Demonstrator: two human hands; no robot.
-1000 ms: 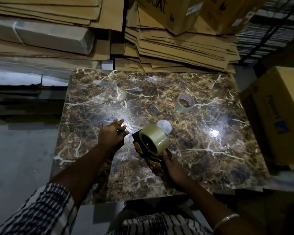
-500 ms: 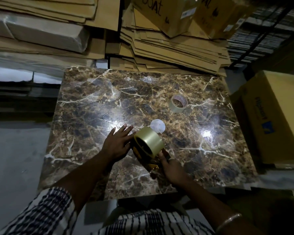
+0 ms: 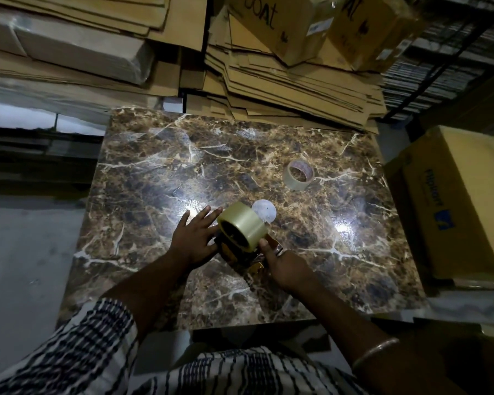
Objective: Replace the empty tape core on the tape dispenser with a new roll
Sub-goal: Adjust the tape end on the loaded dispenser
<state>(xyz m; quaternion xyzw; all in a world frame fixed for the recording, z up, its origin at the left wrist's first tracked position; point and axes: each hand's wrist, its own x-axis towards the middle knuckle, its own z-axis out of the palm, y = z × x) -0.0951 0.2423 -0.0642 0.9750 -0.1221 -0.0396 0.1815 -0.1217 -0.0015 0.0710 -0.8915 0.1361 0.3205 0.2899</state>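
Note:
A full roll of clear tape [image 3: 247, 228] sits on the black and yellow tape dispenser [image 3: 234, 253], near the front middle of the marble tabletop [image 3: 160, 172]. My right hand [image 3: 285, 266] grips the dispenser's handle from the right, thumb by the roll. My left hand [image 3: 195, 238] lies at the dispenser's left side, fingers spread on its body and the table. The nearly empty tape core [image 3: 298, 175] stands alone at the far right of the table.
A small white disc [image 3: 264, 213] lies just behind the roll. Flattened cardboard [image 3: 282, 81] is stacked along the table's far edge, with boxes [image 3: 277, 21] on top. A yellow carton [image 3: 456, 201] stands right of the table. Grey floor is to the left.
My left hand has opened from a loose fist to spread fingers against the dispenser. The dispenser and roll have tilted a little; my right hand keeps its hold.

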